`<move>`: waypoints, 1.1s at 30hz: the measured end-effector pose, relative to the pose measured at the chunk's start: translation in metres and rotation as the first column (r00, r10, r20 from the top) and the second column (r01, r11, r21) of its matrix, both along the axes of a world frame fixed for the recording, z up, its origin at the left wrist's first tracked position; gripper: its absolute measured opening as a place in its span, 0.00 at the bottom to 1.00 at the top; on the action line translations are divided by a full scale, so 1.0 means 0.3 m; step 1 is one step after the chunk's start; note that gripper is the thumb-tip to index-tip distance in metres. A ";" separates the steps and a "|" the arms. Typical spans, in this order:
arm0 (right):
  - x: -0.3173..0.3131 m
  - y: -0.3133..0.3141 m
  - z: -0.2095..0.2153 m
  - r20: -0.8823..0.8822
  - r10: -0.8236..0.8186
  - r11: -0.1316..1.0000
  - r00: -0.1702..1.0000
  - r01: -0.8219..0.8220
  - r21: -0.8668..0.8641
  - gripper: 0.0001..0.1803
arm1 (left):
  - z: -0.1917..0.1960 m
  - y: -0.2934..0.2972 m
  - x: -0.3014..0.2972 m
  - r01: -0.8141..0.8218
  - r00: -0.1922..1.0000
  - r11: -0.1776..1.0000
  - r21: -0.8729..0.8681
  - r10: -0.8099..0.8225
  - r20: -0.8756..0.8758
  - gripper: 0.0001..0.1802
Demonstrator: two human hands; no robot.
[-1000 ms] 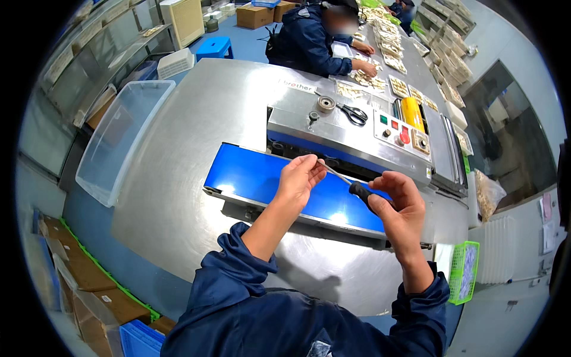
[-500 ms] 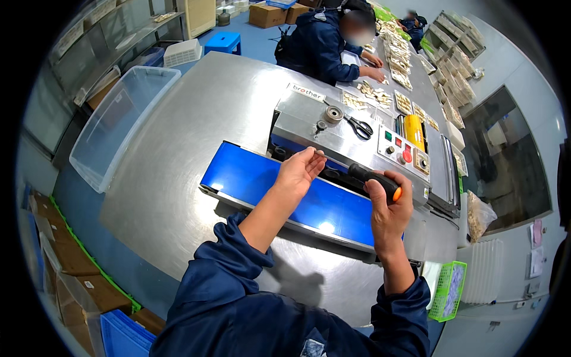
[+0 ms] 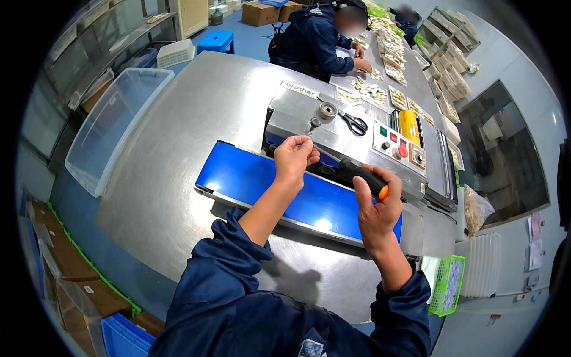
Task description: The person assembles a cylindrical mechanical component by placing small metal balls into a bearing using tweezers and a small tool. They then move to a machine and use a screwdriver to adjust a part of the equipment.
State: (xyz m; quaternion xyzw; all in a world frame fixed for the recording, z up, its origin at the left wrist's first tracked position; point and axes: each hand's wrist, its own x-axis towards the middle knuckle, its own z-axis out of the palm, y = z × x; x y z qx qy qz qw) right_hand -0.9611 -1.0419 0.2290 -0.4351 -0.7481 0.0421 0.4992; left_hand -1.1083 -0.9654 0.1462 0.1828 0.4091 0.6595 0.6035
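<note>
A screwdriver (image 3: 361, 176) with a black handle and orange end is gripped in my right hand (image 3: 380, 215), its thin shaft slanting up to the left. At the far end of that shaft, the fingers of my left hand (image 3: 292, 157) are pinched together around it; they hide the tip. Both hands are over the near side of a steel machine (image 3: 291, 122), above its blue conveyor belt (image 3: 238, 169). On the machine's top lie a round metal ring (image 3: 328, 110), a small dark knob-headed part (image 3: 314, 122) and black-handled scissors (image 3: 355, 124).
A control panel (image 3: 399, 149) with buttons and a yellow roll (image 3: 410, 126) are at the machine's right. Across the steel table (image 3: 160, 143), a person (image 3: 315, 41) handles pale pieces near filled trays (image 3: 397, 98). A clear bin (image 3: 116, 125) stands left, a green basket (image 3: 447, 285) right.
My left fingers have closed more tightly at the shaft's end. Both hands and the screwdriver appear slightly further left, as does the whole scene.
</note>
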 end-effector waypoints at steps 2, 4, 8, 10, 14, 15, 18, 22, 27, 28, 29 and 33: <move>-0.017 0.007 0.012 -0.016 0.010 1.000 1.000 -0.010 -0.013 0.19 | -0.002 0.003 0.000 -0.025 0.997 0.998 0.055 0.029 -0.066 0.07; -0.025 0.029 0.010 -0.001 0.023 0.999 1.000 -0.023 0.039 0.19 | -0.005 0.014 -0.001 -0.036 0.995 0.996 0.082 0.043 -0.088 0.09; -0.046 0.069 0.028 -0.003 0.037 0.999 0.999 -0.037 0.032 0.19 | 0.005 0.025 -0.007 -0.013 0.998 0.996 0.085 0.018 -0.065 0.12; -0.052 0.101 0.042 0.022 0.054 0.997 0.998 -0.055 0.058 0.18 | 0.003 0.034 -0.012 0.009 1.000 0.996 0.091 -0.007 -0.029 0.14; -0.061 0.163 0.064 0.075 0.083 0.995 0.994 -0.087 0.050 0.18 | 0.007 0.051 -0.022 0.080 0.996 0.996 0.033 -0.081 0.048 0.21; -0.063 0.175 0.072 0.094 0.084 0.996 0.992 -0.088 0.032 0.18 | 0.005 0.057 -0.024 0.101 0.992 0.995 0.017 -0.102 0.071 0.22; -0.076 0.212 0.085 0.096 0.102 0.995 0.990 -0.099 -0.028 0.17 | -0.006 0.067 -0.027 0.142 0.985 0.990 -0.004 -0.141 0.102 0.25; -0.092 0.249 0.099 0.149 0.131 0.991 0.980 -0.124 -0.051 0.17 | -0.017 0.068 -0.031 0.161 0.981 0.987 0.018 -0.162 0.110 0.27; -0.113 0.275 0.111 0.194 0.135 0.990 0.972 -0.125 -0.066 0.16 | -0.030 0.085 -0.035 0.170 0.981 0.985 0.023 -0.172 0.095 0.28; -0.118 0.280 0.113 0.201 0.139 0.989 0.970 -0.128 -0.067 0.16 | -0.031 0.088 -0.037 0.164 0.982 0.986 0.020 -0.165 0.087 0.28; -0.122 0.286 0.117 0.207 0.144 0.989 0.968 -0.133 -0.068 0.16 | -0.031 0.091 -0.042 0.171 0.985 0.985 0.005 -0.171 0.029 0.26; -0.136 0.307 0.152 0.249 0.157 0.986 0.956 -0.135 -0.103 0.17 | -0.005 0.108 -0.070 0.212 0.842 0.977 -0.039 -0.203 -0.500 0.17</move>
